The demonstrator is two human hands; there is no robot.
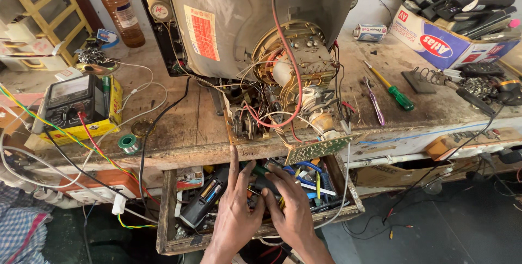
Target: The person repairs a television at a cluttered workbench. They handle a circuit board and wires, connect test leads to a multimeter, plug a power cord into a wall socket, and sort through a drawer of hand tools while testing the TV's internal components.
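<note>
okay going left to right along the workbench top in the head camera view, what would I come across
Multimeter → solder spool → brown bottle → opened television tube → purple-handled tool → green-handled screwdriver → cardboard box of remote controls. Below the bench, both hands, left hand and right hand, reach into the open drawer.

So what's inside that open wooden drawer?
The drawer holds a jumble: a black tool, blue-handled tools and wires. The left hand and right hand cover the middle, hiding what lies underneath.
</note>
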